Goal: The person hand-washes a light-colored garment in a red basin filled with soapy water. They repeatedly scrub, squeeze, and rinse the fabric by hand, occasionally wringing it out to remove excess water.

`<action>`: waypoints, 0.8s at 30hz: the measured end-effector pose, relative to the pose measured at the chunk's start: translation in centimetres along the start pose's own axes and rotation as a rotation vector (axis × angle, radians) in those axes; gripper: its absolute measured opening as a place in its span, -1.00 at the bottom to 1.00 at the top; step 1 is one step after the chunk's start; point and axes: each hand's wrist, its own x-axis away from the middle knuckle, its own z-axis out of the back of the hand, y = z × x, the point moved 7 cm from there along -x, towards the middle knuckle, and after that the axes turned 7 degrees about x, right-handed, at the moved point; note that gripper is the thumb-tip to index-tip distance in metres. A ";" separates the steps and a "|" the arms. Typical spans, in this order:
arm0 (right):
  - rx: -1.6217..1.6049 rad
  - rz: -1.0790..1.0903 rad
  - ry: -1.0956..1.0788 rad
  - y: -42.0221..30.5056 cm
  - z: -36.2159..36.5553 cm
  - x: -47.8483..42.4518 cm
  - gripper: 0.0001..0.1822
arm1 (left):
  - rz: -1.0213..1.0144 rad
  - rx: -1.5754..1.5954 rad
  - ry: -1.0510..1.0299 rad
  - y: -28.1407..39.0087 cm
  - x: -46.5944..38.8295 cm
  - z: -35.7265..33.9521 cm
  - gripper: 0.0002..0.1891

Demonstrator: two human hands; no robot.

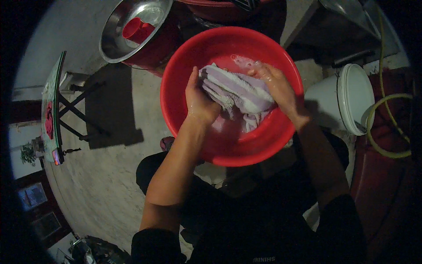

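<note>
A wet terry towel point(245, 89) with white and pale purple stripes is bunched between my two hands over a red plastic basin point(188, 43). My left hand point(201, 102) cups the towel's left end, its thumb pointing up along the edge. My right hand point(277, 85) grips the right end, with the fingers curled over the far side. The lower folds hang into the basin, close to the water. White suds point(243, 61) float near the basin's far side. Both hands look wet.
Behind and left, a tilted steel basin point(113, 44) holds a red plastic mug point(133, 29). A white bucket point(324, 99) lies on its side at right, beside a yellow-green hose point(372, 138). A folding table point(52, 115) stands far left on the concrete floor point(112, 184).
</note>
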 end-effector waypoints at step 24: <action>0.451 0.417 -0.303 -7.0 -6.4 8.0 -0.52 | 0.101 -0.075 0.061 -1.2 -1.3 2.3 -0.55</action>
